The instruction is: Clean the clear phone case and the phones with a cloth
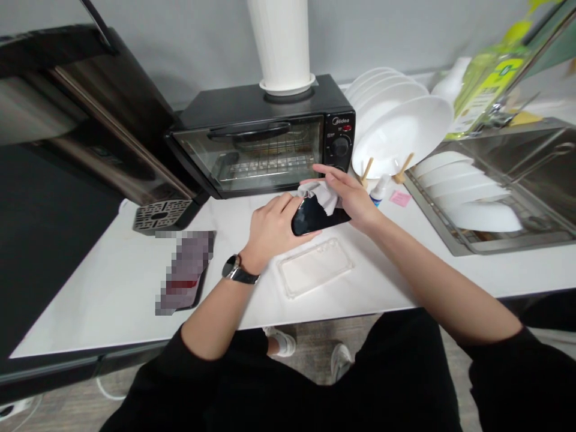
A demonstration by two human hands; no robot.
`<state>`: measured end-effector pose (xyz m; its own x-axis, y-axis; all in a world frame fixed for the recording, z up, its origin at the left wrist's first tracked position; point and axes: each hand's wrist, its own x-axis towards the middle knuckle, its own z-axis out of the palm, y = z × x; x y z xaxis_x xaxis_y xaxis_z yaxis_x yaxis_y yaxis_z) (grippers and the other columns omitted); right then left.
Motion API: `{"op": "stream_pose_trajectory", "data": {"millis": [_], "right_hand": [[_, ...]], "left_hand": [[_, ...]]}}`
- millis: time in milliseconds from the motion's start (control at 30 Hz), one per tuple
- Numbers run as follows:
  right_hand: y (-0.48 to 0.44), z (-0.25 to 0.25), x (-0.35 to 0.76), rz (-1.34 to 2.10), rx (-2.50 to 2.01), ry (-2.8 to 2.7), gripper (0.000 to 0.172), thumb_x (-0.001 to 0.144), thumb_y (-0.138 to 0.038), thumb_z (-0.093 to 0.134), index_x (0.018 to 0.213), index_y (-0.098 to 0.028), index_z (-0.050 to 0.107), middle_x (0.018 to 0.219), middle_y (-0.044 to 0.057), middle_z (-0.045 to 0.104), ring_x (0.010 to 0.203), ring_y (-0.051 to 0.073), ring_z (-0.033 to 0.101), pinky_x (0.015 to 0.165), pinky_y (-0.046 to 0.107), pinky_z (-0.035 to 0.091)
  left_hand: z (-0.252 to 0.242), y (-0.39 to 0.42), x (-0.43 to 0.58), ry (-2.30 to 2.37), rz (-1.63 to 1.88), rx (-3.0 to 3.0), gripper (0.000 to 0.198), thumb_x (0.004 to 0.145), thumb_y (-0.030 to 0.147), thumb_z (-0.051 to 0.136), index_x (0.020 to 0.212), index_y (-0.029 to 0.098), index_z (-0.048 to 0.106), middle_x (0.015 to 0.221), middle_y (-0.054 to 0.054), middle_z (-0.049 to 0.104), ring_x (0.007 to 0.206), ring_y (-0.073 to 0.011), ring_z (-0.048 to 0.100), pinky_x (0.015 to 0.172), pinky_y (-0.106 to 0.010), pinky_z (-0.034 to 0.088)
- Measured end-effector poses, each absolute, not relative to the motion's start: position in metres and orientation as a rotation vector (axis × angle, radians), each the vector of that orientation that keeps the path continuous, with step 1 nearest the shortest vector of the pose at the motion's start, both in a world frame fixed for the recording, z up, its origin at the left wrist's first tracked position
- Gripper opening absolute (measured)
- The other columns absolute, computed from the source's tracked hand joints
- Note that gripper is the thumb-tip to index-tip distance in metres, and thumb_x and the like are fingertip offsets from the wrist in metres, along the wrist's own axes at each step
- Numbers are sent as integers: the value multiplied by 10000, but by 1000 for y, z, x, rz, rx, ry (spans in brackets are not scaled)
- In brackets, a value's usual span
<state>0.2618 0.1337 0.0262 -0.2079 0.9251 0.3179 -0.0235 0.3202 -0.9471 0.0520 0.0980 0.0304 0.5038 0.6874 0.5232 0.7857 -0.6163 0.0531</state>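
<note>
My left hand (272, 227) is wrapped round one end of a black smartphone (315, 216) and holds it above the counter. With my right hand (346, 195) I press a light grey cloth (330, 197) onto the phone's glossy face; the index finger sticks out. A clear phone case (315, 267) lies flat on the counter just below the phone. A small spray bottle (380, 191) with a blue label stands beyond my right hand, partly hidden.
A black toaster oven (265, 138) stands behind my hands, with a white pot (282, 42) on top. On the left are a coffee machine (103, 126) and another phone (189, 270). White plates (400, 132), a pink note (400, 198) and a sink rack (454, 240) are on the right.
</note>
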Motion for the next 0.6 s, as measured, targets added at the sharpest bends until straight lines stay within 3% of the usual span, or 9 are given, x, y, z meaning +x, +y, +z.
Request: {"op": "stream_pose_trajectory", "data": {"millis": [200, 333, 433, 533, 600], "right_hand": [[135, 19, 256, 932, -925, -1481, 586, 956, -753, 554, 1189, -230, 677, 1032, 47, 759, 995, 237, 705, 907, 393, 590], [137, 19, 256, 1115, -918, -1423, 618, 897, -824, 568, 887, -215, 673, 765, 13, 679, 699, 182, 651, 659, 307, 555], [138, 24, 262, 1151, -976, -1483, 692, 905, -865, 488, 820, -202, 670, 722, 36, 681, 661, 197, 651, 631, 321, 545], [134, 31, 265, 783, -1107, -1684, 723, 994, -806, 362, 976, -180, 724, 891, 92, 753, 836, 257, 716, 767, 379, 579], [127, 33, 263, 403, -1143, -1836, 683, 1074, -682, 277, 1281, -171, 679, 1277, 145, 729, 1180, 305, 685, 1009, 455, 542]], "left_hand": [[27, 100, 57, -1514, -940, -2410, 719, 829, 652, 771, 1379, 220, 608, 1131, -77, 719, 1048, -278, 704, 863, -337, 548], [32, 101, 51, -1388, -932, -2508, 721, 845, 655, 754, 1396, 213, 605, 1127, -74, 705, 1022, -270, 703, 895, -355, 548], [34, 99, 50, -1216, -854, -2597, 757, 846, 679, 741, 1429, 219, 593, 1126, -78, 707, 1019, -273, 700, 889, -364, 550], [33, 97, 54, -1202, -815, -2586, 749, 846, 681, 739, 1431, 236, 599, 1112, -78, 715, 1026, -282, 700, 888, -374, 550], [31, 97, 57, -1297, -849, -2530, 719, 846, 661, 745, 1411, 237, 611, 1119, -81, 716, 1027, -284, 701, 898, -378, 549]]}}
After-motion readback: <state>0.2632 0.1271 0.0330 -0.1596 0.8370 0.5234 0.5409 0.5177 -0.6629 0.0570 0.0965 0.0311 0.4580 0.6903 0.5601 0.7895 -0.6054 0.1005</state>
